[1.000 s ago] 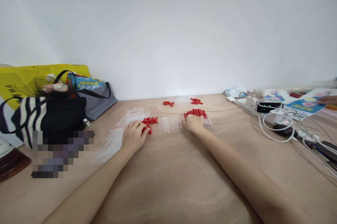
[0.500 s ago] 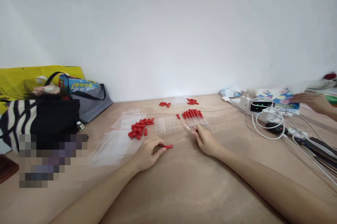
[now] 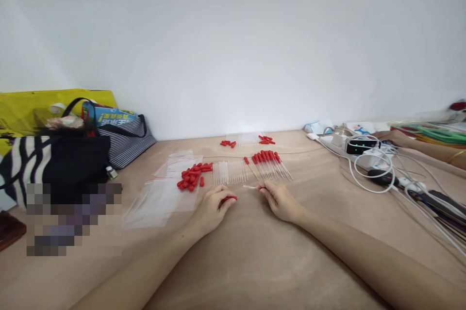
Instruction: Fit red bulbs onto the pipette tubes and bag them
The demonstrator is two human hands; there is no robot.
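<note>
My left hand (image 3: 213,207) is closed in a pinch on a red rubber dropper bulb (image 3: 230,198). Opposite it, my right hand (image 3: 278,199) pinches a thin clear dropper tube (image 3: 249,187), whose free end points left. A small gap parts the tube from the bulb. Beyond my hands lies a row of bare clear tubes (image 3: 230,172). To its right, several droppers with red bulbs (image 3: 267,158) lie side by side, and a single dropper (image 3: 247,161) lies between the two groups. A heap of loose red bulbs (image 3: 191,177) is past my left hand.
Clear plastic zip bags (image 3: 156,201) lie left, partly under the bulbs. More bulbs (image 3: 227,144) and tubes (image 3: 248,140) lie near the wall. Bags (image 3: 125,138) stand far left. A power strip and white cables (image 3: 367,159) lie right, near another person's hand (image 3: 395,138).
My right hand has drawn back from the finished-looking droppers, and the clear tube in it now points left. My left hand has shifted slightly, bulb still held. The other person's hand has moved left.
</note>
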